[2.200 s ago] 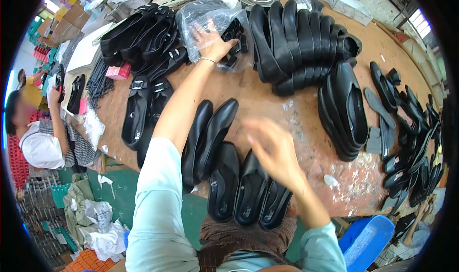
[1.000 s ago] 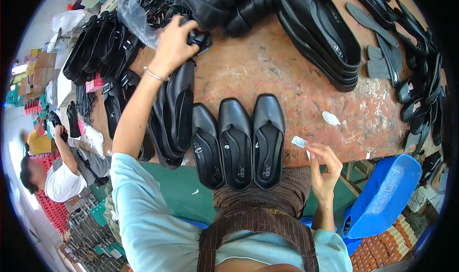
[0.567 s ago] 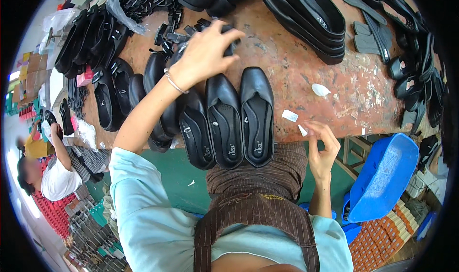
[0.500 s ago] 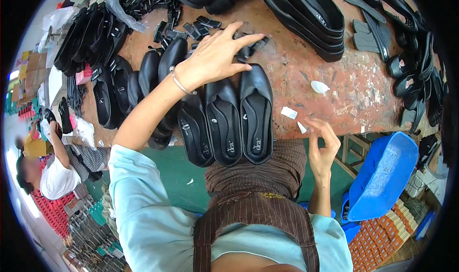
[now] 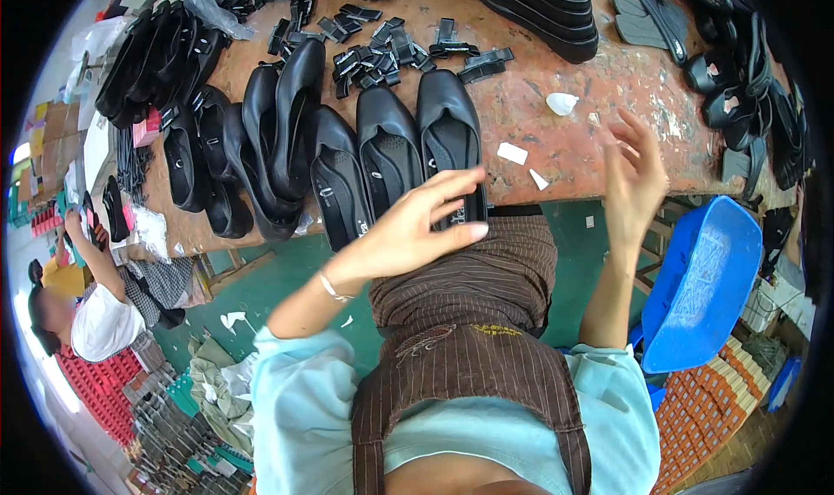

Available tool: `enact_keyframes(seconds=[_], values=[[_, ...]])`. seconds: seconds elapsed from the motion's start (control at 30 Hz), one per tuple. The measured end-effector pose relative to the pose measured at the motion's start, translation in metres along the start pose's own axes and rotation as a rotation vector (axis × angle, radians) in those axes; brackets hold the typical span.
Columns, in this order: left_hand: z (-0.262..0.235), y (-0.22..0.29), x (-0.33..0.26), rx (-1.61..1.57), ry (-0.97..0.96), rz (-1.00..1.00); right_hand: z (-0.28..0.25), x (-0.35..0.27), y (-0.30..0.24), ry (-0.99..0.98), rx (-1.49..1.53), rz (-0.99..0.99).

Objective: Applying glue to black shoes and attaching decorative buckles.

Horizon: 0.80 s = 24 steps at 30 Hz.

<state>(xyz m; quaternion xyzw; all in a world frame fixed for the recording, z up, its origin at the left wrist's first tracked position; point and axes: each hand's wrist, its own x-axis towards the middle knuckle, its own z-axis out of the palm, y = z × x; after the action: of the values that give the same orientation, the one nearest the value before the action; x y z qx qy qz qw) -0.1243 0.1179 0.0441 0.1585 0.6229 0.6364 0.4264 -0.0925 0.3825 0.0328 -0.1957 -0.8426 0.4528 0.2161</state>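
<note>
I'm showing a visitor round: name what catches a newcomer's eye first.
Three black shoes line up side by side at the near edge of the table, the left hand partly hiding the rightmost. Just beyond their toes lies a scatter of small black strap-like pieces. To the right, off the table, sits a bright blue bin.

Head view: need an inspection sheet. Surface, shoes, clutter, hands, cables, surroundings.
Surface: brown table, scuffed and flecked.
Shoes: three black shoes side by side at the near edge; more black shoes left and right.
Small parts: little black pieces strewn just beyond the three.
Clutter: white paper scraps, a white lump.
Hands: left hand over the rightmost of the three, contact unclear; right hand near the table edge, nothing seen in it.
Cables: nothing seen for certain.
Surroundings: blue tub at right, another person at left.
</note>
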Motion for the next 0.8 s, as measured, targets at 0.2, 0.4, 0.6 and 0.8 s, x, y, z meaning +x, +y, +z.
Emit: enact_keyframes(seconds=[0.2,0.4,0.6,0.8], values=[[0.027,-0.036,0.065,-1.218,0.765,0.045,0.042,-0.003,0.063,-0.06,-0.042,0.021],[0.01,-0.057,0.125,-1.418,0.899,0.327,0.064,0.007,0.059,-0.032,0.032,0.015],[0.013,-0.09,0.097,-1.515,0.498,0.388,0.067,0.013,0.091,-0.027,0.01,0.1],[0.08,-0.108,0.03,-1.522,0.619,0.241,0.046,-0.019,0.041,-0.309,0.512,0.119]])
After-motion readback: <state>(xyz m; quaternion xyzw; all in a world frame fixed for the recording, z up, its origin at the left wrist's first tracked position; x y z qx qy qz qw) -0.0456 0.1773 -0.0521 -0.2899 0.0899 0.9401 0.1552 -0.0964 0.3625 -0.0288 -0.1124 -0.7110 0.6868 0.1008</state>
